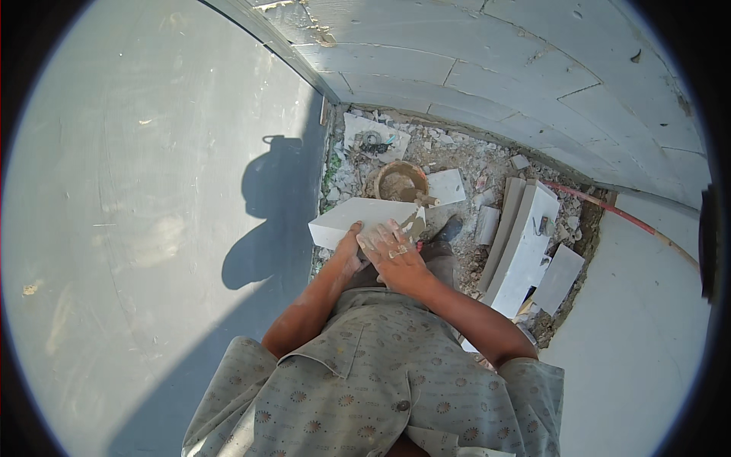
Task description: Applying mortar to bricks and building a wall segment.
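In front of my body is a white building block [362, 215], its smooth upper face tilted. Grey mortar is smeared on its right end. My left hand [351, 249] grips the near edge, thumb on top and the other fingers hidden beneath. My right hand [392, 251] lies on the near right part of the block, fingers stretched over its face, with pale mortar on them. The right thumb is hidden. Just beyond the block stands a round bucket [378, 185] with grey material inside. A short, muddy handle-like piece [427, 200] lies by its near rim.
Rubble [476, 164] covers the ground. Long white blocks [521, 247] lie to the right, near a red pole [586, 195]. A white slab [447, 186] lies beside the bucket. A block wall [457, 68] rises ahead; a smooth grey wall [152, 175] stands left. My shoe [449, 228] shows below.
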{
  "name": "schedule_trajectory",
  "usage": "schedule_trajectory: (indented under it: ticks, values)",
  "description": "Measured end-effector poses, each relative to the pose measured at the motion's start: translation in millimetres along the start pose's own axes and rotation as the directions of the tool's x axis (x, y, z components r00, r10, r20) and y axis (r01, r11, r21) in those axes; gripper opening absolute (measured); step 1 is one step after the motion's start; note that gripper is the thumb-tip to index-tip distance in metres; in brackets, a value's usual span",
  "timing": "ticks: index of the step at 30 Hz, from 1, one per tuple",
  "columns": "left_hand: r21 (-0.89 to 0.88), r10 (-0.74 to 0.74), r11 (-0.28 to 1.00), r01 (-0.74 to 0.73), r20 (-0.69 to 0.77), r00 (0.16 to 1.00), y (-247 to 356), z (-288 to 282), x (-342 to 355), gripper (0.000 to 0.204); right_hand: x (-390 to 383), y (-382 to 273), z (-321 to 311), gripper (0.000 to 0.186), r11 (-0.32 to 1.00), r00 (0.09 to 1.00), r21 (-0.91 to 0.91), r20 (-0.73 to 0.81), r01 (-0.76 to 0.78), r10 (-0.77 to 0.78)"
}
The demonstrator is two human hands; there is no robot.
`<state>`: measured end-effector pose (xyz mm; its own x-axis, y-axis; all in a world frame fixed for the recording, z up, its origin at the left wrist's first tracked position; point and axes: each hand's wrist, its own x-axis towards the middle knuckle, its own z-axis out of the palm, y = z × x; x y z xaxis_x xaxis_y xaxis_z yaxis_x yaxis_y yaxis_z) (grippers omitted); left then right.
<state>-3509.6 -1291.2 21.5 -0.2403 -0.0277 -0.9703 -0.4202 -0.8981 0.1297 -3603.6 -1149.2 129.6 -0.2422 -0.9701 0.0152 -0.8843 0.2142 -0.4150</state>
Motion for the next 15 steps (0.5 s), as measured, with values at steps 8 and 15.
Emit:
schedule_trajectory:
  ticks: [8,15]
  values:
    - [-0.002,0.036,0.999,-0.037,0.225,0.974,-6.8,82.9,-0.7,0.039,-6.7,24.5,7.3,0.051,0.88,0.982,-0.462,0.087,-0.109,0.167]
    - [-0.127,0.092,0.987,-0.096,-0.038,0.995,-22.7,155.7,-29.1,0.053,-10.4,124.0,-104.4,0.067,0.912,0.82,-0.119,0.405,-0.392,0.405]
